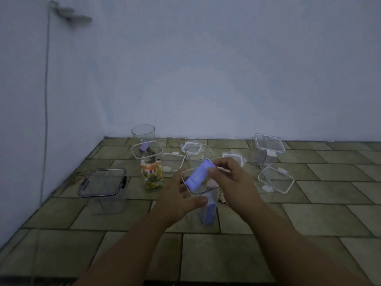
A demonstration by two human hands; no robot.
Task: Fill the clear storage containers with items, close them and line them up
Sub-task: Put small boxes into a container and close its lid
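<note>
Feeding purple box (pixel 199 176) into tall clear container (pixel 203 201) | left hand (pixel 181 200) grips container wall, right hand (pixel 231 178) pinches box top | container before snack-filled container (pixel 148 162) | risk: tilted box jams on rim, tips container

forearms (pixel 123 254) cropped below, wall fixture (pixel 71 15) blurred

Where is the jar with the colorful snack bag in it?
The jar with the colorful bag stands on the floor left of the middle, just left of the left hand and right of the dark-rimmed closed container.
</note>
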